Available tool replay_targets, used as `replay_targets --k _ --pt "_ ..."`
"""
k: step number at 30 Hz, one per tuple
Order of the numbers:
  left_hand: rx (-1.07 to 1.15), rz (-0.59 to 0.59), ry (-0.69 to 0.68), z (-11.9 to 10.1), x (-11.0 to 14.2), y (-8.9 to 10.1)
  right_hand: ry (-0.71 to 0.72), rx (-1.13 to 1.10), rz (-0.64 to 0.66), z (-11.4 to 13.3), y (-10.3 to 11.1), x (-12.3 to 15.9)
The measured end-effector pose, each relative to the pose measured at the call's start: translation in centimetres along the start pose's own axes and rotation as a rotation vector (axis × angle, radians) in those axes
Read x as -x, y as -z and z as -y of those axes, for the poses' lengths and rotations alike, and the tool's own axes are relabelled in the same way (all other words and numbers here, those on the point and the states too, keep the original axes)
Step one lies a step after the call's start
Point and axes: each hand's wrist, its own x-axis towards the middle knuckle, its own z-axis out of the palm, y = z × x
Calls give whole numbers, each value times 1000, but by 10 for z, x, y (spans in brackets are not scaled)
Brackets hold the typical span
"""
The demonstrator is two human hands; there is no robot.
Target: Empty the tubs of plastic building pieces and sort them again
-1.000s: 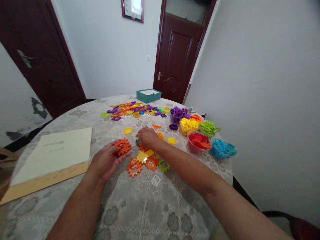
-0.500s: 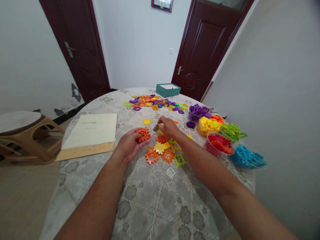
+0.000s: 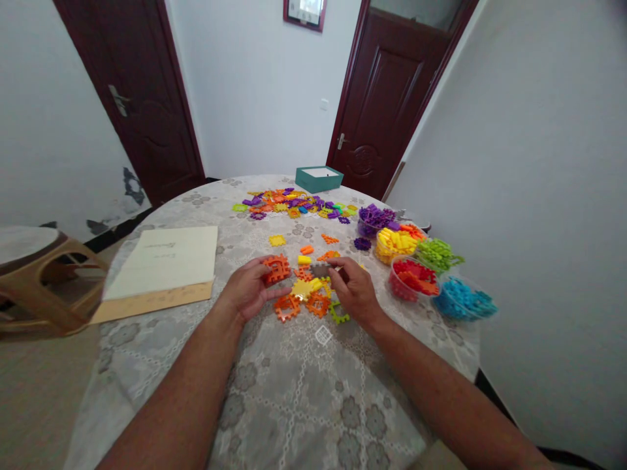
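My left hand is closed on an orange toothed building piece, gripped between thumb and fingers with the palm turned up. Across from it, my right hand pinches a grey toothed building piece by its right end. A gap separates the two held pieces. Beneath and between the hands lie a yellow toothed square, orange frames and a green frame partly under my right hand. Small yellow and orange pieces lie just beyond.
Clear tubs of purple, yellow, green, red and blue pieces stand at the right. A mixed pile and a teal box sit at the back. Paper lies left; a stool stands beyond.
My right hand has lifted the grey piece off the table and drawn it back towards me, uncovering small yellow and orange pieces. My left hand keeps its orange piece. The camera view has shifted.
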Motion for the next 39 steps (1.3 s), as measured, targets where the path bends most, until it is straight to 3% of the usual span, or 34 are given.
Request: replay_targets --k 4,8,13,18,29,36,39 --pt "16 62 76 1 5 -6 290 72 76 7 -16 23" --pt "47 102 89 0 6 -7 382 95 151 4 -30 29" --pt "49 146 107 0 5 -4 357 -8 46 1 -33 30" --pt "87 230 96 2 6 -6 356 -64 76 7 -32 31" --pt "102 196 65 2 9 -14 181 -87 134 11 -30 34" --pt "120 204 76 4 7 -12 205 -65 108 6 -29 34" --pt "93 161 59 1 7 -10 221 -20 105 10 -17 28"
